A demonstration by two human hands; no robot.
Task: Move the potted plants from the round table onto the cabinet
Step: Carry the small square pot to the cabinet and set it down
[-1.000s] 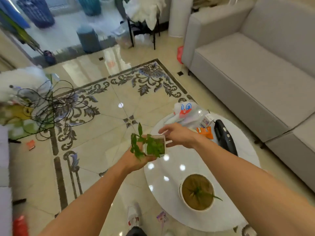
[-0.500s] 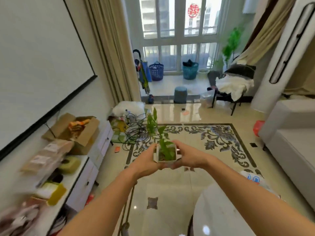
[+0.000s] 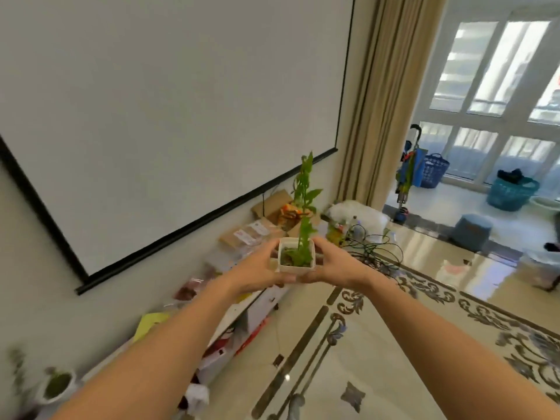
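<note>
A small square white pot with a tall green plant [image 3: 296, 259] is held upright in mid-air between both hands. My left hand [image 3: 257, 268] cups its left side and my right hand [image 3: 328, 266] cups its right side. Below and beyond it runs the long white cabinet [image 3: 260, 304] along the wall. Its top is cluttered with packets and boxes. A round white potted plant [image 3: 57, 386] stands at the cabinet's near end, lower left. The round table is out of view.
A projector screen [image 3: 169, 116] hangs on the wall above the cabinet. Open cardboard boxes [image 3: 272, 207] sit at the cabinet's far end. Tangled cables [image 3: 372, 247] and a white bag lie on the glossy tiled floor. Beige curtains, blue baskets and a stool stand by the windows.
The view has swung left from the round table toward the wall and cabinet. The pot travelled with both hands and now hangs over the cabinet's edge.
</note>
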